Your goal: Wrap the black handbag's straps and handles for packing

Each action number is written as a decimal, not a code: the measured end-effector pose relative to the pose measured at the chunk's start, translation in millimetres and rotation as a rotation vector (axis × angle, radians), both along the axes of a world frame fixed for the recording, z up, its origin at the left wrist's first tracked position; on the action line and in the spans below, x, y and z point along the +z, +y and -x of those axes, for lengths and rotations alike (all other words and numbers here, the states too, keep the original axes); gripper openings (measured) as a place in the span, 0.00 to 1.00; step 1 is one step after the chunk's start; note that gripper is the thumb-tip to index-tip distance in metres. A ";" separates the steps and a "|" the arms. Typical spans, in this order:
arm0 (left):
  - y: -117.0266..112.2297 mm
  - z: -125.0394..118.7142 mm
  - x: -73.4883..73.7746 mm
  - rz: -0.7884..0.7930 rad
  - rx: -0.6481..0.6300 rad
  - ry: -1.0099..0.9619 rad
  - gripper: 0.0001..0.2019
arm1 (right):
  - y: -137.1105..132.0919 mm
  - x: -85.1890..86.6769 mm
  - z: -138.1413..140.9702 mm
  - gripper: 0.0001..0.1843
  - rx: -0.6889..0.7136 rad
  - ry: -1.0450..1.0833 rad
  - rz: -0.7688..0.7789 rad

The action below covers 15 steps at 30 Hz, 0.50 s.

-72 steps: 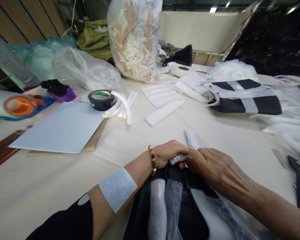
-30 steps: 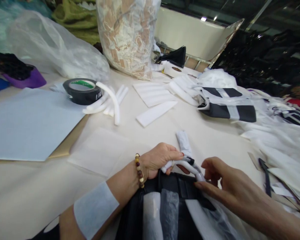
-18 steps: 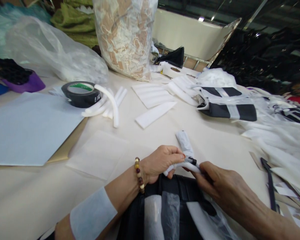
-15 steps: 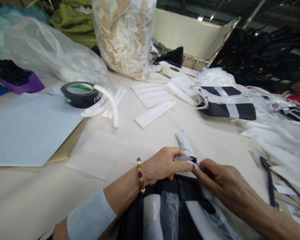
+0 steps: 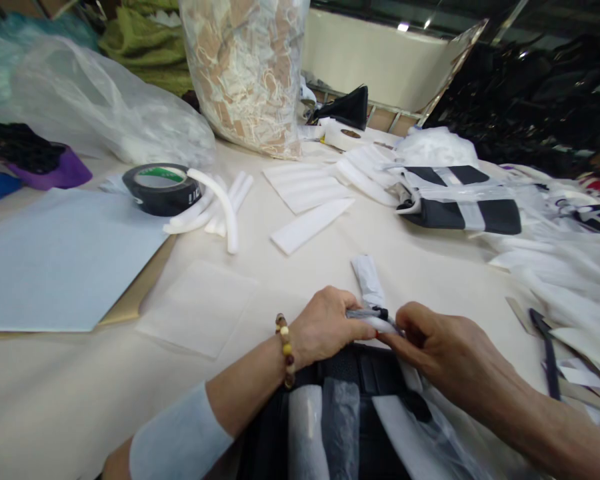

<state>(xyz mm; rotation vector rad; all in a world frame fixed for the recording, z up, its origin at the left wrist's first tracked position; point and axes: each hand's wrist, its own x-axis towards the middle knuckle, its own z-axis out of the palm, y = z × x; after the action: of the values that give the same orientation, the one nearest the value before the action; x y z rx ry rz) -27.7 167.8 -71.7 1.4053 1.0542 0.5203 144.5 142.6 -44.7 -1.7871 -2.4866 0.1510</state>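
Note:
A black bag (image 5: 375, 370) lies below my hands at the bottom middle, with straps wrapped in white foam and clear plastic. At its top edge, a narrow wrapped strap (image 5: 380, 325) with white padding and a dark end runs between my hands. My left hand (image 5: 325, 327), with a beaded bracelet at the wrist, pinches that strap between thumb and fingers. From the other side, my right hand (image 5: 435, 340) pinches the same strap, its fingertips touching close to the left thumb. Just beyond stands a white wrapped piece (image 5: 367, 280). The fingers partly hide the strap.
Black tape (image 5: 161, 190) and white foam tubes (image 5: 225, 207) lie at left beside pale blue sheets (image 5: 65, 260). White foam strips (image 5: 310, 227) lie ahead, below a tall filled plastic bag (image 5: 247, 80). Scissors-like black handles (image 5: 547, 353) and scraps are at right. A black wrapped item (image 5: 460, 207) lies behind.
Both hands keep hold of the wrapped strap. My left fingers have shifted slightly left and up, so more of the white padding shows. The view has moved slightly.

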 end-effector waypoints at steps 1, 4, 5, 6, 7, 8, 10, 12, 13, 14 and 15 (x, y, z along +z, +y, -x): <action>0.8 1.1 -0.4 0.124 0.005 -0.110 0.08 | 0.0 0.6 -0.4 0.14 0.006 0.019 -0.036; 2.5 2.9 -4.2 0.305 0.025 -0.356 0.15 | 0.2 1.7 -0.1 0.06 0.119 0.098 -0.107; 3.0 3.0 -5.9 0.322 0.030 -0.404 0.16 | 0.5 1.9 0.5 0.05 0.166 0.121 -0.105; 3.4 2.9 -7.4 0.338 0.031 -0.441 0.18 | 0.9 2.0 1.3 0.04 0.201 0.139 -0.096; 3.9 2.7 -8.7 0.358 0.025 -0.478 0.19 | 1.5 2.2 2.3 0.03 0.222 0.150 -0.089; 4.3 2.5 -9.5 0.380 0.015 -0.517 0.19 | 2.3 2.6 3.3 0.04 0.234 0.154 -0.082; 4.6 2.2 -9.4 0.402 -0.012 -0.580 0.20 | 4.7 3.6 5.4 0.06 0.249 0.157 -0.073; 4.1 2.1 -7.4 0.391 -0.025 -0.574 0.19 | 7.8 4.9 6.8 0.08 0.238 0.176 -0.048; 3.6 2.1 -5.9 0.375 -0.025 -0.531 0.18 | 9.3 5.7 7.1 0.08 0.210 0.195 -0.022; 3.0 2.1 -4.5 0.344 -0.017 -0.466 0.17 | 10.7 6.5 6.9 0.08 0.168 0.217 0.009; 2.4 2.0 -3.2 0.294 -0.006 -0.388 0.15 | 11.9 7.4 6.4 0.08 0.115 0.240 0.049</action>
<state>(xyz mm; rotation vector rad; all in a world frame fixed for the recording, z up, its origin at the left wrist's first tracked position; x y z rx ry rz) -29.7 170.2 -74.9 0.9985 0.7748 0.5799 138.2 154.5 -37.3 -1.5382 -2.4314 0.4112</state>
